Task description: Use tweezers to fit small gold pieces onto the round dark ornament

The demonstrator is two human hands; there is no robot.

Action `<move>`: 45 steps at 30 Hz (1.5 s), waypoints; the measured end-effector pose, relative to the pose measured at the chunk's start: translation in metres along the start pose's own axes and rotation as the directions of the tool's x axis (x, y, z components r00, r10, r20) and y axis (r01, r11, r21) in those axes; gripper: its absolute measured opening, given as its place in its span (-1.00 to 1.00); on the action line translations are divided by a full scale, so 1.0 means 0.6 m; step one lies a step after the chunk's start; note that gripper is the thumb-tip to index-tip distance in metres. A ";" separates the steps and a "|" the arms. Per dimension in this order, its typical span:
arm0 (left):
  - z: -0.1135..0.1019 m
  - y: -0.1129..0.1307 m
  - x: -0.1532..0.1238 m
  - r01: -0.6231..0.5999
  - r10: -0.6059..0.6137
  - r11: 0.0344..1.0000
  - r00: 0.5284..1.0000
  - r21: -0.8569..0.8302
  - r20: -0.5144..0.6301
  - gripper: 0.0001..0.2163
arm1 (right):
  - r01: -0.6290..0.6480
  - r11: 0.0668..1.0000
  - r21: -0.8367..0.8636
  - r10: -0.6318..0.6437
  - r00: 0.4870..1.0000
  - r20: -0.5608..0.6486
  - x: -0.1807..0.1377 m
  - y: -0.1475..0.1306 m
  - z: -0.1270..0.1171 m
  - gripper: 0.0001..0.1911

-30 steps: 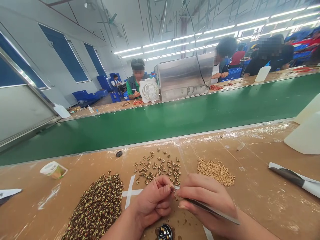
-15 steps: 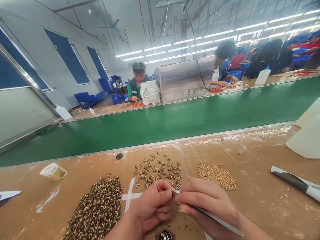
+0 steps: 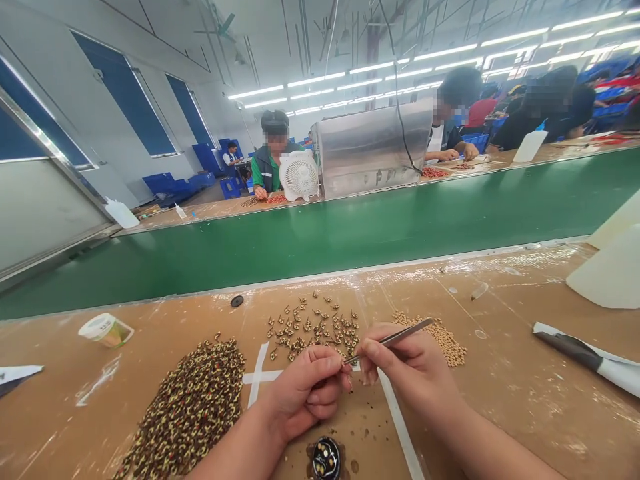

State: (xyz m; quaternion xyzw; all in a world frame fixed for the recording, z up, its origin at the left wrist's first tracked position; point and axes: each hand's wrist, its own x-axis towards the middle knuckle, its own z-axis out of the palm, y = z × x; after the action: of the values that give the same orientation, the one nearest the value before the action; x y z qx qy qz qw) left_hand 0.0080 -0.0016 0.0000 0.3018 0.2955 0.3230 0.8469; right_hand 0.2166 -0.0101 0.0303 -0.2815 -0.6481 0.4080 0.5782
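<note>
head view: my left hand (image 3: 305, 390) is curled closed, pinching a tiny part i cannot make out; my right hand (image 3: 410, 367) grips tweezers (image 3: 390, 339), tips meeting it at 9 o'clock for precision.

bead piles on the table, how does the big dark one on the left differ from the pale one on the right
The dark pile is far larger, mottled brown, cream and red; the pale pile is small and plain tan. The dark pile lies left of the left hand; the pale pile sits partly behind the right hand. Both lie loose on the brown table.

head-worn view, forward and down, close over workbench (image 3: 525, 400)
</note>
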 end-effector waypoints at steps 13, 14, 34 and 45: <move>0.008 0.001 -0.003 0.023 -0.024 0.998 1.000 0.065 0.011 -0.67 | -0.024 0.997 -0.079 0.026 0.999 0.026 -0.004 0.001 -0.004 -0.57; 0.008 0.001 -0.004 0.026 -0.027 0.997 1.000 0.068 0.010 -0.67 | -0.016 0.996 -0.085 0.018 1.000 0.025 -0.004 0.000 -0.003 -0.58; -0.101 0.259 -0.175 0.553 0.597 -0.302 0.745 0.776 -0.298 -0.81 | -0.294 0.956 0.009 0.293 0.946 -0.138 -0.022 0.007 0.013 -0.42; -0.228 0.270 -0.213 0.336 0.336 -0.577 0.929 0.745 -0.159 -0.78 | -0.346 0.938 0.022 0.346 0.938 -0.002 -0.027 0.036 0.011 -0.44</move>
State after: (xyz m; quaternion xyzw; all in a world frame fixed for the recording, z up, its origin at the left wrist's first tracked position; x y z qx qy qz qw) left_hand -0.2258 0.0482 0.0646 0.8175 0.5708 -0.0699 0.0315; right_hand 0.2103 -0.0138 0.0033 -0.3861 -0.5824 0.5092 0.5025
